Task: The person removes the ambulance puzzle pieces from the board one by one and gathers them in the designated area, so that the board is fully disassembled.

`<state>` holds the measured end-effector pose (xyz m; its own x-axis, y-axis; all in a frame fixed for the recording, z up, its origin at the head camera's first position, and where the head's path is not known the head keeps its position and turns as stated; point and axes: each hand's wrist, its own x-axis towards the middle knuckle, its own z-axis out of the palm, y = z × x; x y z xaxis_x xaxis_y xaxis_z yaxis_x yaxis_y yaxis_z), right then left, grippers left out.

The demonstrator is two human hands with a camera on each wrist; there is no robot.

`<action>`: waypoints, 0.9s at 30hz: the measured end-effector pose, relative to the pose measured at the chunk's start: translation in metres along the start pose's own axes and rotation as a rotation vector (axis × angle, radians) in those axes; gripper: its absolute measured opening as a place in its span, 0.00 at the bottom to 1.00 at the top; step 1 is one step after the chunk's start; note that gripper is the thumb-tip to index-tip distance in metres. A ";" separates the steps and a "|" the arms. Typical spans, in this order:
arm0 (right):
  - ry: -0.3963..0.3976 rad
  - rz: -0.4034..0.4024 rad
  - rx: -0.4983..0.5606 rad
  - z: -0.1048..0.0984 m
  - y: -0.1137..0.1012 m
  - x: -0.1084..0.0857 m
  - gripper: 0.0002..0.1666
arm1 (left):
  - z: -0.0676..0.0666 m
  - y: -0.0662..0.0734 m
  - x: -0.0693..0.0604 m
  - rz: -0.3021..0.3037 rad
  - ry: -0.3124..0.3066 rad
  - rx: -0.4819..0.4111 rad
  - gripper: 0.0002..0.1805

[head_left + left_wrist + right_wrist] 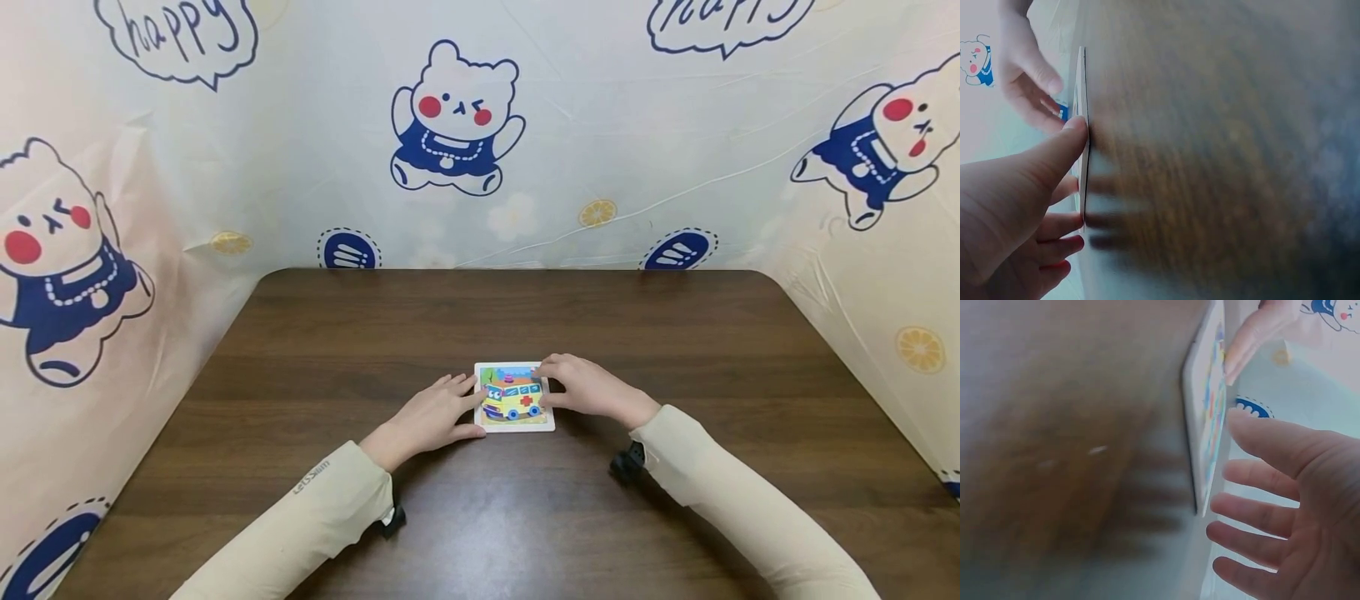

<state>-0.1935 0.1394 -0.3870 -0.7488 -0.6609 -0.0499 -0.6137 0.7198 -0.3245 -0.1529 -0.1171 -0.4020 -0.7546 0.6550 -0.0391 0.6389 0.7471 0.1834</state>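
Note:
A square picture board (pixel 514 421) with a white border and a yellow cartoon ambulance lies flat on the brown table. At its left side my left hand (pixel 431 414) touches the board, the thumb at the near left corner and a finger reaching over the border. In the left wrist view, the left thumb (pixel 1075 125) rests against the board's edge. My right hand (pixel 592 386) is at the board's right side, its fingertips over the upper right part in the head view. The right wrist view shows the right fingers (pixel 1254 512) loosely spread, with a gap to the board.
The dark wood table (pixel 375 325) extends around the board on all sides. Behind it and at both sides hangs a pale cloth (pixel 315 125) printed with cartoon bears. Small black devices sit under both wrists, one of them at the right cuff (pixel 627 463).

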 end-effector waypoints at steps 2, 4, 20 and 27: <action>0.004 -0.003 0.019 -0.002 0.000 0.006 0.23 | -0.001 0.000 0.001 -0.003 -0.004 -0.001 0.33; 0.005 -0.011 0.044 -0.004 -0.002 0.012 0.22 | -0.001 0.000 0.001 -0.008 -0.011 0.004 0.33; -0.085 0.029 0.167 0.002 -0.020 0.057 0.22 | -0.001 -0.001 0.002 -0.004 -0.005 0.017 0.33; -0.088 0.043 0.155 0.005 -0.023 0.065 0.18 | -0.001 -0.001 0.001 -0.009 -0.006 0.015 0.32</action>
<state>-0.2267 0.0788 -0.3874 -0.7447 -0.6509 -0.1473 -0.5301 0.7110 -0.4620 -0.1546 -0.1171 -0.4014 -0.7594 0.6489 -0.0469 0.6343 0.7545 0.1687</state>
